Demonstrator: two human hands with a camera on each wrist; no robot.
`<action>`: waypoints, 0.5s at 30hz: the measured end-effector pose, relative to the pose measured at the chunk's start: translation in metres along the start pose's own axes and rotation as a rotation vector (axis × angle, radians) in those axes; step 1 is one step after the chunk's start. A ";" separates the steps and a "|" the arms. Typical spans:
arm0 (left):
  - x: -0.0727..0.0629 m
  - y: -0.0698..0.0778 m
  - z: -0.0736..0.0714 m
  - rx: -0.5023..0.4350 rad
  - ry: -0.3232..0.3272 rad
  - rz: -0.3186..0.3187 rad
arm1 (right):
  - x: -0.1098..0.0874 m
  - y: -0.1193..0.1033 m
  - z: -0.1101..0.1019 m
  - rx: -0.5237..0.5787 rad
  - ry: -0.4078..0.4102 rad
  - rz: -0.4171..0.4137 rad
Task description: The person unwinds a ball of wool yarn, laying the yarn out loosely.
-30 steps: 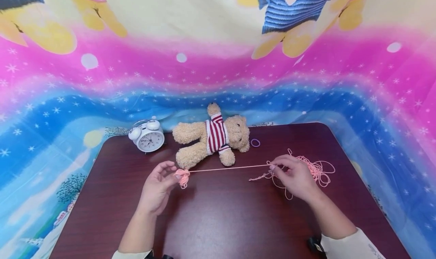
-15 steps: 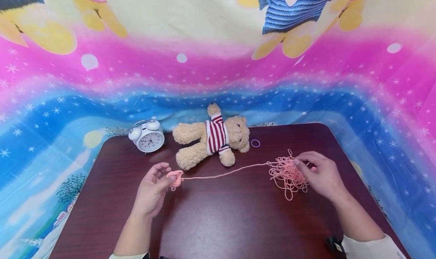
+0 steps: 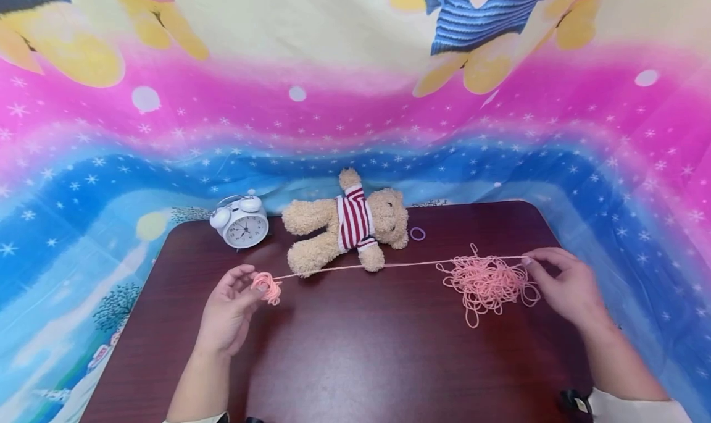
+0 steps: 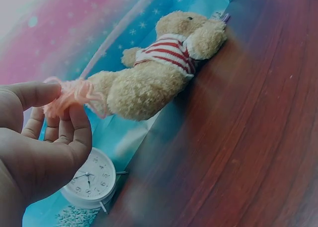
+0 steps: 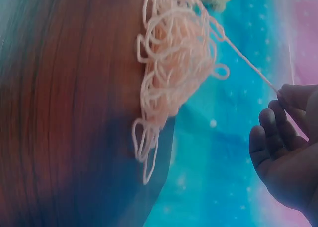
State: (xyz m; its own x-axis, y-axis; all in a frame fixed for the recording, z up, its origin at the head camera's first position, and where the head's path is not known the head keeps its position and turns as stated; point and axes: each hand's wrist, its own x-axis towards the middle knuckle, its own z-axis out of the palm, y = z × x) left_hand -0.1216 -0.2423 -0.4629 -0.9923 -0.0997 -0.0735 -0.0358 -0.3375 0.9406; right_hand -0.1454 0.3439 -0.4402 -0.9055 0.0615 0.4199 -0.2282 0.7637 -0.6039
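My left hand (image 3: 229,309) pinches a small wound bundle of pink yarn (image 3: 268,287) between thumb and fingers; the left wrist view shows the bundle (image 4: 69,95) at the fingertips. From it a strand (image 3: 328,269) runs nearly straight to the right, passing the teddy bear's near leg and arm. On the right, my right hand (image 3: 569,284) pinches the yarn between thumb and forefinger. A loose, tangled heap of pink yarn (image 3: 486,281) lies between the strand and the table, just left of that hand. In the right wrist view a taut strand (image 5: 251,63) leads from the heap to the fingertips.
A teddy bear (image 3: 353,222) in a striped shirt lies on its back near the table's far edge. To its left stands a white alarm clock (image 3: 244,225). By the bear's head is a purple ring (image 3: 418,234). A printed cloth (image 3: 355,120) hangs behind the brown table (image 3: 355,361).
Both hands have moved apart, the left one leftward and the right one far rightward. The strand sagged midway and is straight again. The yarn heap now shows uncovered beside the right hand.
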 end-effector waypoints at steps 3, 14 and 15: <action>0.000 0.003 -0.005 -0.002 0.015 0.010 | 0.000 0.010 -0.005 -0.015 0.027 0.015; -0.002 0.009 -0.024 -0.046 0.068 0.029 | 0.002 0.036 -0.031 -0.129 0.032 0.143; -0.002 0.009 -0.025 -0.045 0.074 0.027 | 0.002 0.038 -0.034 -0.142 0.026 0.155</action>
State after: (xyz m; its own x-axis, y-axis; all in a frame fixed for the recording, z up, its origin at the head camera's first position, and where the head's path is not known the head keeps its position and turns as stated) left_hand -0.1168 -0.2687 -0.4624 -0.9813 -0.1773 -0.0744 -0.0026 -0.3750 0.9270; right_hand -0.1439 0.3952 -0.4394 -0.9161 0.2001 0.3475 -0.0325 0.8267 -0.5617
